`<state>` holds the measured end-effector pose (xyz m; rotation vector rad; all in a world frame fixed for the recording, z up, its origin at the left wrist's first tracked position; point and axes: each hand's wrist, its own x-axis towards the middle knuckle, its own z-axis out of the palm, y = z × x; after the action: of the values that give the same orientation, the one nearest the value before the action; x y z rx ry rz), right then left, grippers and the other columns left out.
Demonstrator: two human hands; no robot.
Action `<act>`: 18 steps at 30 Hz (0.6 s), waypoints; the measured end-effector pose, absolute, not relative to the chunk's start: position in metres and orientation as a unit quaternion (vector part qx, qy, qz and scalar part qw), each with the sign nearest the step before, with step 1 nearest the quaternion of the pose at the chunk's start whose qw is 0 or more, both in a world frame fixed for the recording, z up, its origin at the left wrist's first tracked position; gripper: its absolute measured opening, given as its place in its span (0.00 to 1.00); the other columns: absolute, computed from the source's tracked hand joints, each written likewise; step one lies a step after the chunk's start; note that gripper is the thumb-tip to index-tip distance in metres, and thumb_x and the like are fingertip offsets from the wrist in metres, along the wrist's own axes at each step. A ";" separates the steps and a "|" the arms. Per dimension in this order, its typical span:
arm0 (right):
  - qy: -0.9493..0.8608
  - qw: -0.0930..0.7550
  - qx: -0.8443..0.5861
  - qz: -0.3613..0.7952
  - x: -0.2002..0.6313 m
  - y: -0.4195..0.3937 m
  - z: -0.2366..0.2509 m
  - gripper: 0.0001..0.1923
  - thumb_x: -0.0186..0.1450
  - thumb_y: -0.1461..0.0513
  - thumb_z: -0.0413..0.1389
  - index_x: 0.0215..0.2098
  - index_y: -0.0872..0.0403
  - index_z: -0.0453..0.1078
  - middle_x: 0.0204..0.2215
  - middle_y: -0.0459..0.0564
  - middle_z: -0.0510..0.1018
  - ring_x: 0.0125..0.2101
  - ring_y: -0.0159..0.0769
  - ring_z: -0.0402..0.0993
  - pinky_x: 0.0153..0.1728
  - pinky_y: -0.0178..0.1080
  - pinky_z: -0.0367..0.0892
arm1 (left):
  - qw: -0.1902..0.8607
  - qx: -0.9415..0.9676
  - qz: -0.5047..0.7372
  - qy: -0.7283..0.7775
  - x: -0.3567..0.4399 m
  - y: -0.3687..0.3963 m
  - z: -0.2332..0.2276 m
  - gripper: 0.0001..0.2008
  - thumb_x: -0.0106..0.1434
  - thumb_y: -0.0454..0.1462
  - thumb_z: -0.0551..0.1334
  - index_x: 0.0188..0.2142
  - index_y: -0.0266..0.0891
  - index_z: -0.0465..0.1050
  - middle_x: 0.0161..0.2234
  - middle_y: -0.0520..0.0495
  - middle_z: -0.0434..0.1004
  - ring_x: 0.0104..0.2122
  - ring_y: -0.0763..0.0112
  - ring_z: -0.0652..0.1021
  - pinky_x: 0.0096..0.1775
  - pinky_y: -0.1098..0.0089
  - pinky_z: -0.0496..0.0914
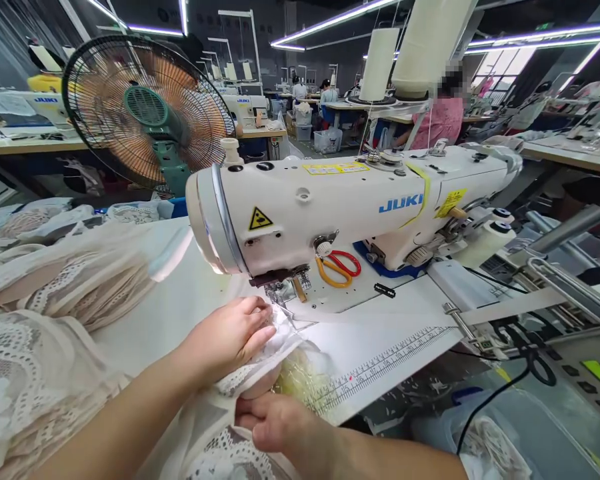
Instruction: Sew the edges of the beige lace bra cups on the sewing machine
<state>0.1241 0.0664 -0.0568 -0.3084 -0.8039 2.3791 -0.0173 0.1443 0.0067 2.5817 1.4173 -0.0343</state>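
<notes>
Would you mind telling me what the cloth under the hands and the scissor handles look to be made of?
The cloth looks like thin, sheer cream fabric with lace: openwork holes show, and it bunches softly under the left hand and right hand. The scissors seem to have glossy plastic handles, one red, one orange.

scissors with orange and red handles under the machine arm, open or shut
Open: the orange and red-handled scissors lie with their handle loops spread apart; blades hidden.

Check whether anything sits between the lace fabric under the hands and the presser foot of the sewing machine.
Nothing visible does. The left hand presses the lace fabric flat right before the presser foot; the right hand grips its near edge. The scissors lie behind, off to the side.
</notes>
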 end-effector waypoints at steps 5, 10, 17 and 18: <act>-0.311 0.290 -0.132 0.895 0.123 0.067 -0.056 0.29 0.48 0.53 0.64 0.44 0.61 0.72 0.34 0.54 0.77 0.45 0.46 0.70 0.55 0.49 0.54 | -0.014 0.873 -0.073 0.483 -0.007 0.141 0.010 0.22 0.67 0.44 0.46 0.39 0.37 0.76 0.40 0.39 0.71 0.40 0.57 0.72 0.42 0.57 0.69; -0.287 0.312 -0.124 0.897 0.123 0.066 -0.050 0.26 0.51 0.52 0.63 0.42 0.61 0.74 0.34 0.53 0.77 0.45 0.46 0.70 0.55 0.49 0.53 | -0.054 0.856 -0.112 0.502 0.007 0.135 0.010 0.21 0.65 0.44 0.50 0.34 0.33 0.76 0.33 0.40 0.69 0.34 0.56 0.72 0.34 0.59 0.70; -0.291 0.333 -0.088 0.893 0.124 0.066 -0.045 0.19 0.54 0.55 0.61 0.38 0.60 0.75 0.34 0.52 0.78 0.43 0.43 0.72 0.54 0.45 0.56 | -0.034 0.845 -0.121 0.520 0.010 0.136 0.001 0.24 0.65 0.45 0.50 0.48 0.25 0.71 0.38 0.36 0.69 0.36 0.57 0.73 0.36 0.62 0.71; -0.287 0.334 -0.085 0.894 0.124 0.066 -0.045 0.19 0.53 0.55 0.61 0.38 0.60 0.74 0.35 0.52 0.78 0.43 0.43 0.72 0.53 0.45 0.57 | -0.039 0.845 -0.119 0.520 0.009 0.136 0.000 0.25 0.65 0.45 0.51 0.49 0.24 0.70 0.38 0.35 0.69 0.36 0.56 0.73 0.36 0.62 0.71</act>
<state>0.1239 0.0660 -0.0448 -0.2214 -0.7480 2.3335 0.0087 0.1361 0.0003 2.7214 1.6756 -0.3828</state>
